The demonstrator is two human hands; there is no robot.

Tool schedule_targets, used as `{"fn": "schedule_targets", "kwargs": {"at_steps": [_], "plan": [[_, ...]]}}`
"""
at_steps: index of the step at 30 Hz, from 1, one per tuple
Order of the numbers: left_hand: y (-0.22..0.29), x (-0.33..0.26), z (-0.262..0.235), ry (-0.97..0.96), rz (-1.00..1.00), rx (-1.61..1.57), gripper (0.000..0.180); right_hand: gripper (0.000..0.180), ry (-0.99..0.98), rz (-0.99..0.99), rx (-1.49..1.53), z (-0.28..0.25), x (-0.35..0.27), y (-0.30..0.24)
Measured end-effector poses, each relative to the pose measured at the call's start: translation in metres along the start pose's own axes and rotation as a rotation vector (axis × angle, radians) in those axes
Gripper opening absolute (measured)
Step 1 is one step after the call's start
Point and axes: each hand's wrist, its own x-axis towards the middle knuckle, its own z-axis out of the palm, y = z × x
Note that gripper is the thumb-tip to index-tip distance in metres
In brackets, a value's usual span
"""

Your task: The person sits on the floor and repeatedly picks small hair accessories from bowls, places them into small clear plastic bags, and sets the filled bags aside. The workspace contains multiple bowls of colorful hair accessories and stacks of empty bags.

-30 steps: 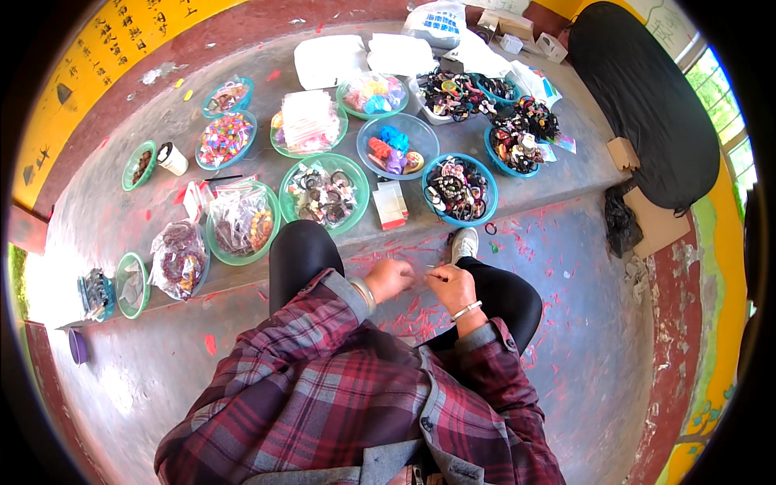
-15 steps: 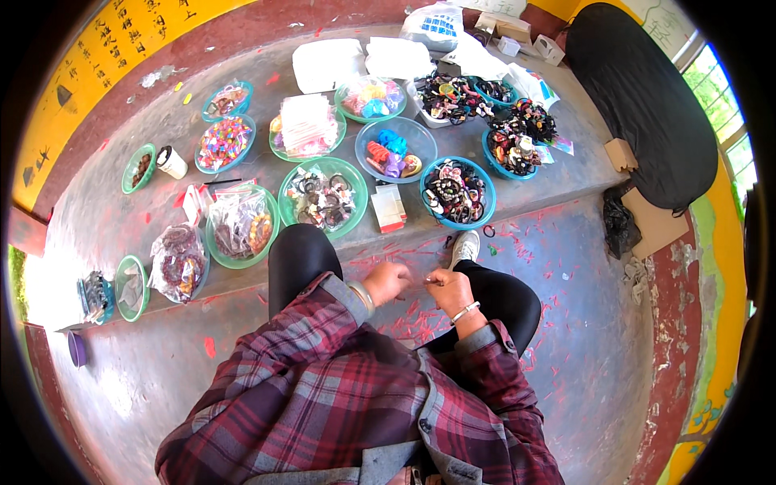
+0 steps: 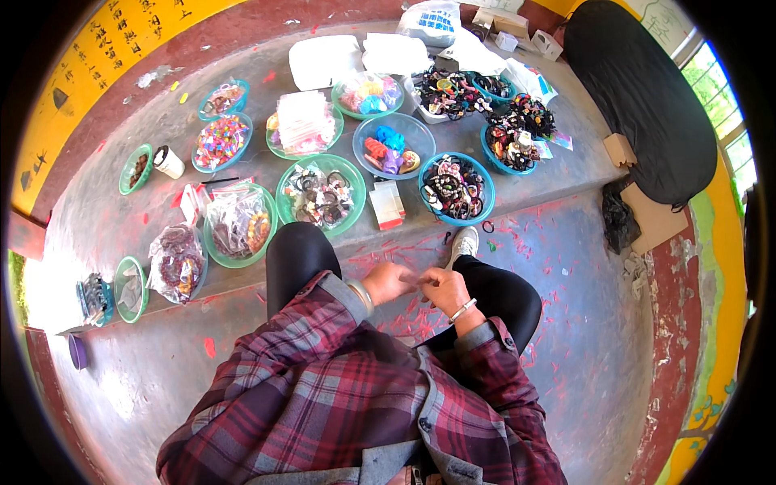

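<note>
My left hand and my right hand come together above the floor, between my bent knees. The fingers of both are closed in a pinch, and the fingertips touch or nearly touch. Whatever lies between them is too small to make out. Nearest to the hands on the step are a green basin of hair ties and small trinkets, a red and white box, and a blue basin heaped with dark hair ties.
More basins stand along the raised step, among them a clear blue basin of coloured bundles and a green basin of bagged beads. A white cup stands at the left. A black folded cover leans at the right. Red scraps litter the floor.
My hands have drawn closer together, and the gap between the fingertips has closed. The basins shift slightly in the picture with the camera.
</note>
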Motion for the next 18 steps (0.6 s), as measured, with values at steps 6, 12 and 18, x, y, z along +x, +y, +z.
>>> {"fn": "schedule_targets", "kwargs": {"at_steps": [6,12,18], "plan": [[0.017,-0.005,-0.002,0.001,-0.024,0.153,0.025,0.020,-0.083,0.118,-0.064,-0.007,-0.002,-0.014],[0.041,-0.012,-0.008,-0.053,-0.201,-0.025,0.021,0.018,-0.096,0.192,0.005,-0.012,-0.005,-0.035],[0.025,-0.006,-0.004,-0.110,-0.156,-0.118,0.028,0.015,-0.092,0.004,-0.029,-0.008,-0.004,-0.024]]}}
